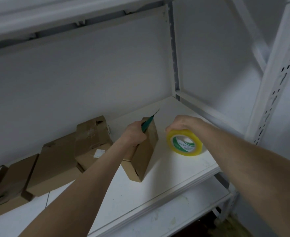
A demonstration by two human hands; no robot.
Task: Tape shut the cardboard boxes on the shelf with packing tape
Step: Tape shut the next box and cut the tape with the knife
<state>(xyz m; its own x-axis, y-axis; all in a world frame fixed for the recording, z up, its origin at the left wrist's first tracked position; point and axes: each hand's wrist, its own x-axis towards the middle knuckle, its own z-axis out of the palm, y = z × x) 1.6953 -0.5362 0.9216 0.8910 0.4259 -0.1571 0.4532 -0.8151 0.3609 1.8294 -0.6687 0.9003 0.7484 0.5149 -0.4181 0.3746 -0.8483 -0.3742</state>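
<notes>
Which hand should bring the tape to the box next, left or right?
Right. The right hand grips the tape roll from above, just beside the box. The left hand is occupied: it holds the green-handled cutter at the top of that box.

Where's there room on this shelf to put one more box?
The back right corner of the shelf, behind the tape in the right hand and the box under the left hand and its cutter, is bare. So is the front strip, between that box and the shelf's edge. The left side is crowded: boxes line the wall there.
</notes>
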